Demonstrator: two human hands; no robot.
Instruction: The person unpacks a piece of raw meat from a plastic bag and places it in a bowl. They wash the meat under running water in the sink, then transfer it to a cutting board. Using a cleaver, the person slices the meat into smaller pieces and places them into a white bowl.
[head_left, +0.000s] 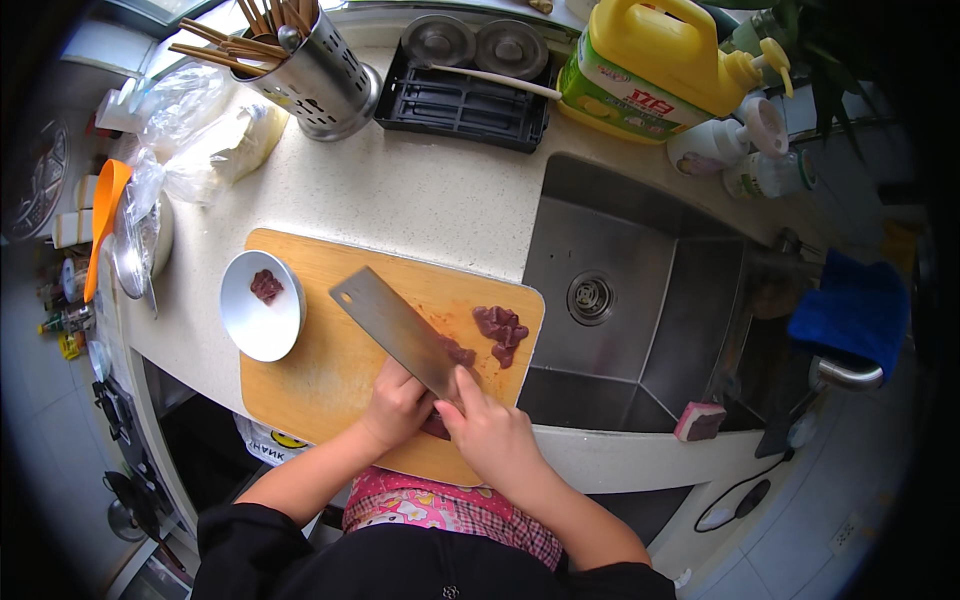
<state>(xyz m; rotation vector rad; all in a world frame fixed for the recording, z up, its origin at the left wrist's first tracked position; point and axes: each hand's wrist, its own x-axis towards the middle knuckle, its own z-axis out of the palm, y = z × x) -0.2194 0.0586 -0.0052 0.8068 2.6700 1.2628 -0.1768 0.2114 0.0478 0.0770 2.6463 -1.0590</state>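
My right hand (492, 428) grips a cleaver (393, 328), its broad blade slanting up and left over the wooden cutting board (325, 350). Close against the blade, my left hand (398, 403) is closed with curled fingers on a piece of raw dark red meat (436, 426), mostly hidden by the hands. Cut meat slices (458, 352) show along the blade's right side. A small pile of meat pieces (502, 333) rests near the board's right edge. On the board's left part stands a white bowl (262, 335) with a little meat (266, 286) inside.
A steel sink (610, 255) adjoins the board on the right, with a pink sponge (699, 422) at its front edge. Behind are a chopstick holder (325, 85), a black rack (460, 100) and a yellow pump jug (650, 65). Plastic bags (200, 140) and an orange spoon (106, 220) lie left.
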